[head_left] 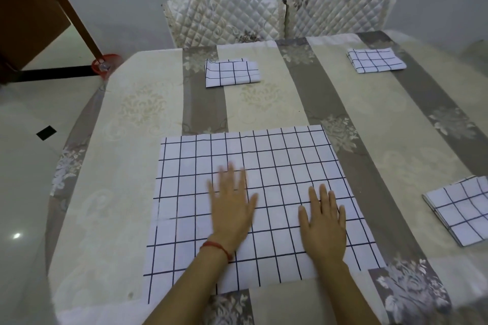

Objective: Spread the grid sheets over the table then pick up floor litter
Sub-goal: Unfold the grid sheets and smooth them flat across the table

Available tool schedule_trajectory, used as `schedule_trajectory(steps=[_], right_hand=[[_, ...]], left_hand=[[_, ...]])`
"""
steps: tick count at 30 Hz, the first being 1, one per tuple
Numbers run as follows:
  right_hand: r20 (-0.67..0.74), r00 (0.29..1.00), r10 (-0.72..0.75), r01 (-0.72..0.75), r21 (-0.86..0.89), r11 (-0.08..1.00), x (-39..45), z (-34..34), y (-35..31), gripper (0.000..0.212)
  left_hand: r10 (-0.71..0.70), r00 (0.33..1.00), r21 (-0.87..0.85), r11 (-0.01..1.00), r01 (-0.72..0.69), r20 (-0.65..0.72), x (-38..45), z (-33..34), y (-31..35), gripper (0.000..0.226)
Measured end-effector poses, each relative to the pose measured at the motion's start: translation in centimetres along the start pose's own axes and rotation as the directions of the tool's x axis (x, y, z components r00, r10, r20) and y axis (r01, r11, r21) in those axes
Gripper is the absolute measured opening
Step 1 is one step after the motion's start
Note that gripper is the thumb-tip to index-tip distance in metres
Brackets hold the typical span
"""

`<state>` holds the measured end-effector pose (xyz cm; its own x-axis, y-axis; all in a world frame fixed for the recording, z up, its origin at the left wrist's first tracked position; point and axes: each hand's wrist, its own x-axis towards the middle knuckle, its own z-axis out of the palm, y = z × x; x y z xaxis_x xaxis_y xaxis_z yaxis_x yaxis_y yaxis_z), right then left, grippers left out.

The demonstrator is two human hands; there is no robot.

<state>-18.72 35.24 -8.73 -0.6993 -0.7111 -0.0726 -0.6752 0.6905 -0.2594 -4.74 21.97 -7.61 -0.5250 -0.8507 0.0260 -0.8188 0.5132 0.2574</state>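
A white sheet with a dark grid [264, 161] lies unfolded and flat on the table [137, 119] in front of me. My left hand [232, 208] rests palm down on its middle with fingers apart and looks blurred; a red thread circles that wrist. Beside it, my right hand [323, 224] lies flat on the same sheet, fingers spread. Three more grid sheets stay folded: one at the far middle [232, 72], one at the far right [376, 60], one at the right edge [460, 212].
Two quilted white chairs [224, 16] [340, 5] stand behind the table. On the pale tiled floor to the left are a small dark square [46, 132] and a red item [104, 64] at the foot of a brown wooden panel [31, 8].
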Motion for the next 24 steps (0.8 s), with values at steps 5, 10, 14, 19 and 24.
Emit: schedule_trajectory(steps=[5,10,14,19,24], right_hand=[[-0.021,1.000,-0.017,0.017,-0.014,1.000,0.0,0.1,0.1,0.068],[-0.020,1.000,-0.011,0.011,0.007,1.000,-0.1,-0.1,-0.1,0.071],[-0.009,1.000,-0.006,0.006,0.004,1.000,-0.1,-0.2,-0.1,0.071],[0.006,1.000,-0.006,0.006,-0.009,1.000,-0.2,-0.4,-0.1,0.073],[0.013,1.000,-0.008,0.008,0.000,1.000,-0.2,-0.4,-0.1,0.074]], left_hand=[[0.353,0.890,-0.001,0.930,-0.368,0.290,3.0,0.4,1.4,0.073],[-0.198,0.970,0.030,0.980,0.196,0.143,6.3,-1.2,-7.4,0.063],[-0.157,0.987,-0.007,0.988,0.157,0.024,3.4,-0.9,-5.0,0.066],[0.179,0.979,0.093,0.978,-0.188,0.101,-4.3,1.4,-1.0,0.062],[-0.138,0.990,0.048,0.990,0.136,0.040,-5.8,0.3,-6.9,0.073]])
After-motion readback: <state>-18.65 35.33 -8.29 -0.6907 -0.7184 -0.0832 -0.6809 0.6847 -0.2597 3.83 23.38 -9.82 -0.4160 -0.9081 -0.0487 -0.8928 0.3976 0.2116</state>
